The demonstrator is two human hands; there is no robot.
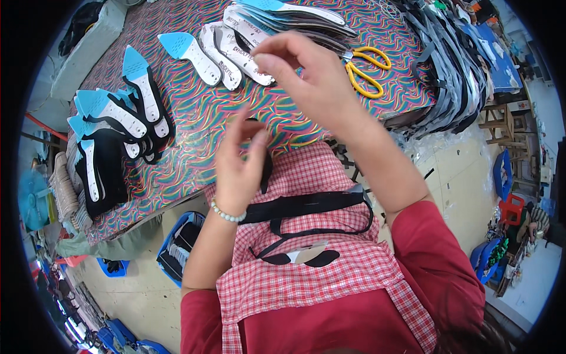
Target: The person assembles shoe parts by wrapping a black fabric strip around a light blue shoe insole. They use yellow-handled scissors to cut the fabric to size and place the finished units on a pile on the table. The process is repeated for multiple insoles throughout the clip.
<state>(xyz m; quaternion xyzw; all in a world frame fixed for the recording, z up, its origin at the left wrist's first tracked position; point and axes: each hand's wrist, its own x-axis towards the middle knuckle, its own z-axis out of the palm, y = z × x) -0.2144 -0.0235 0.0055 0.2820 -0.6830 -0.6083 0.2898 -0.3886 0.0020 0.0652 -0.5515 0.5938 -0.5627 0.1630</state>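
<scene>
My left hand (236, 168), with a beaded bracelet (227, 213) on its wrist, is at the table's near edge. Its fingers curl around a slim black piece (267, 172), which is partly hidden behind the thumb. Higher and to the right, my right hand (309, 79) is raised over the table, thumb and forefinger together; anything between them is too small to see. Just beyond it lie white shoe insoles (227, 50) and one with a blue pointed end (187, 53). Yellow-handled scissors (368, 72) rest right of that hand, beside a fanned insole stack (295, 20).
Blue-and-white insoles with black edges (112, 115) are heaped at the table's left. Dark strips (457, 71) hang over its right corner. A black band (303, 205) and small cut pieces (300, 256) lie on my checked apron. A blue bin (177, 251) stands below left.
</scene>
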